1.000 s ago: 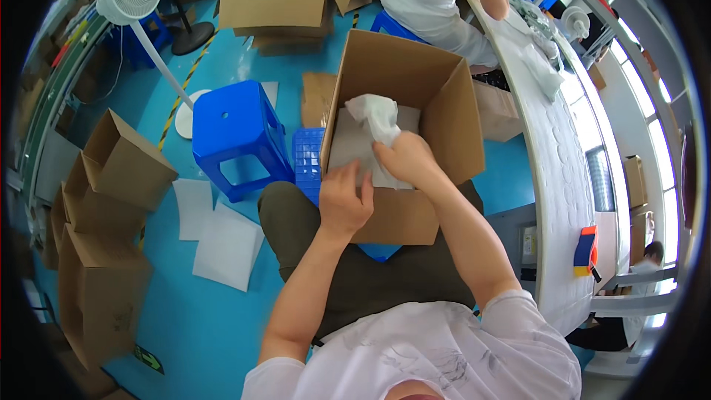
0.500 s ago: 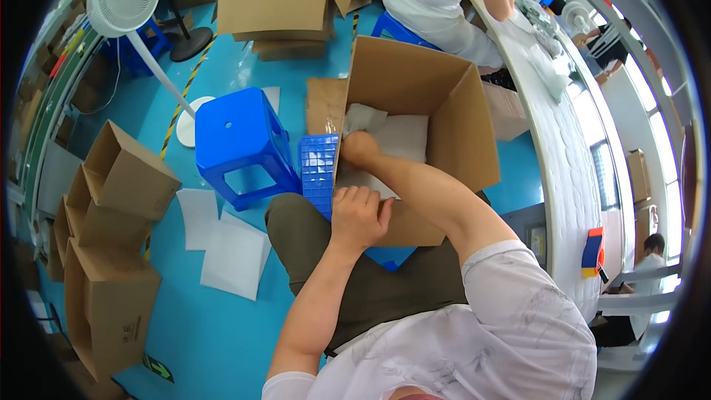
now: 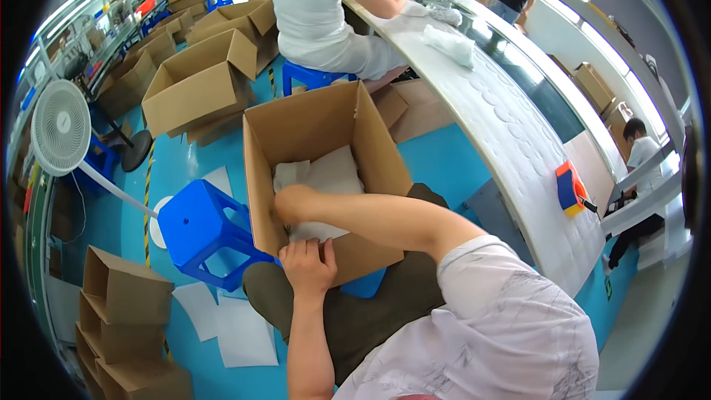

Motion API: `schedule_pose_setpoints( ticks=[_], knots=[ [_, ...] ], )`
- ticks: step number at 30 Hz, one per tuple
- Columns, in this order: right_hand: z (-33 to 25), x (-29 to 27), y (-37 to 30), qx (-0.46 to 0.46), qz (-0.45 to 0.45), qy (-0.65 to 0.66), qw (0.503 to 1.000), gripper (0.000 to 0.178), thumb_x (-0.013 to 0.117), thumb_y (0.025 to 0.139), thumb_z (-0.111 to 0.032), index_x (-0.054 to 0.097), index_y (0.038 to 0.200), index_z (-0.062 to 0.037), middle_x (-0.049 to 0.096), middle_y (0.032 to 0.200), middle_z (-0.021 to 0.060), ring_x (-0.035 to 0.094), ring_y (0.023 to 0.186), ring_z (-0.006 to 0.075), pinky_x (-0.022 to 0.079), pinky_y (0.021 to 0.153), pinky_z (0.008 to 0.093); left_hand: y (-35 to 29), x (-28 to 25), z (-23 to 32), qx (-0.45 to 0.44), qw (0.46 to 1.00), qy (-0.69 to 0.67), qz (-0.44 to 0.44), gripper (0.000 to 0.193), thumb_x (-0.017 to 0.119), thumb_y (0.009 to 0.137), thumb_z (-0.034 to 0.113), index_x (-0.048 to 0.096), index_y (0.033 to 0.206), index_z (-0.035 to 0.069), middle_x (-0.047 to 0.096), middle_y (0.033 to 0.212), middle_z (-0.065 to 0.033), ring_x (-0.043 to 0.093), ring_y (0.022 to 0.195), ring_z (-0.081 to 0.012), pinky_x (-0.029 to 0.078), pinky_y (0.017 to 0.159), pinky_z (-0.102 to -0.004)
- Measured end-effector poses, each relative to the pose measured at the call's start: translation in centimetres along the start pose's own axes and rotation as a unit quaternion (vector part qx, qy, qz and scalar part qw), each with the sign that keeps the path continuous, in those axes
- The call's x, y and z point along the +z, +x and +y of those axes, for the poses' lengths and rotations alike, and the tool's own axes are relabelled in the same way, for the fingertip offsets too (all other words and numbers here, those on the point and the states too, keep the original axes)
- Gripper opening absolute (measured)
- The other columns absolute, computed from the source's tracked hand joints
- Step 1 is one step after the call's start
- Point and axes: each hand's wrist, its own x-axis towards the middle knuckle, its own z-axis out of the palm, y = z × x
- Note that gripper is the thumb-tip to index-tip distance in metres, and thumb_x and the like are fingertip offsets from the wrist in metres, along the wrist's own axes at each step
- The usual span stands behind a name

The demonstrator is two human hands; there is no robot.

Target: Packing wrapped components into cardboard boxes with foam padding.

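Note:
A tall open cardboard box [image 3: 290, 127] stands in front of me at my knees. Inside lie white sheets of packing material [image 3: 332, 170]; a smaller crumpled white piece [image 3: 291, 173] rests by the left wall. My right hand [image 3: 295, 205] reaches into the box along that wall, curled like a fist, its fingertips hidden. Over the rim at the near left corner, the fingers of my left hand [image 3: 308, 267] are hooked, gripping the cardboard with the thumb apart.
To the left are a blue plastic stool [image 3: 200, 218], a white fan [image 3: 61, 126], loose white sheets [image 3: 244, 332] and opened cartons [image 3: 133, 292]. A long white-covered table [image 3: 511, 155] runs along the right. Beyond the box sits a co-worker [image 3: 318, 22] in white.
My view has swung up and to the right, so the box appears further left. The blue grid-like piece beside it is now out of sight. Both hands keep their places at the box.

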Motion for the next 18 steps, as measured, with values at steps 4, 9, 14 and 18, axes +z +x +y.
schedule_pose_setpoints(
  ticks=[4, 9, 14, 18],
  knots=[
    [-5.0, -9.1, -10.5, -0.037, 0.019, 0.047, 0.998, 0.034, 0.060, 0.093, -0.030, 0.076, 0.084, -0.0019, 0.071, 0.074, 0.0208, 0.071, 0.072, 0.0406, 0.058, 0.065, 0.0455, 1.3, -0.9, 0.7, 0.032, 0.999, 0.016, 0.028, 0.013, 0.071, 0.082, 0.018, 0.066, 0.086, 0.007, 0.062, 0.081, -0.0095, 0.059, 0.079, -0.0320, 0.041, 0.078, -0.0441],
    [-2.1, -15.6, -20.6, -0.057, 0.283, 0.131, 0.948, 0.018, 0.065, 0.091, -0.023, 0.072, 0.086, -0.0074, 0.070, 0.074, 0.0101, 0.070, 0.069, 0.0305, 0.056, 0.061, 0.0407, 1.9, 0.3, 0.9, -0.034, 0.991, 0.059, -0.116, 0.032, 0.067, 0.090, 0.032, 0.069, 0.075, 0.005, 0.066, 0.071, -0.0141, 0.062, 0.068, -0.0344, 0.046, 0.073, -0.0438],
    [11.0, -20.1, -21.1, 0.031, 0.489, 0.013, 0.872, 0.006, 0.066, 0.088, -0.008, 0.071, 0.086, -0.0040, 0.068, 0.076, 0.0138, 0.067, 0.063, 0.0287, 0.054, 0.059, 0.0365, 5.5, 2.4, 2.6, -0.115, 0.976, 0.030, -0.181, 0.035, 0.066, 0.091, 0.035, 0.073, 0.076, 0.003, 0.068, 0.069, -0.0189, 0.066, 0.068, -0.0396, 0.049, 0.068, -0.0476],
    [26.7, -21.2, -19.4, 0.219, 0.457, -0.152, 0.848, 0.020, 0.065, 0.089, -0.020, 0.071, 0.100, -0.0053, 0.070, 0.091, 0.0193, 0.069, 0.084, 0.0376, 0.056, 0.078, 0.0474, 6.5, 3.0, 3.6, -0.159, 0.970, 0.054, -0.177, 0.036, 0.068, 0.090, 0.035, 0.072, 0.072, 0.004, 0.066, 0.065, -0.0190, 0.067, 0.067, -0.0403, 0.052, 0.060, -0.0492]
  ],
)
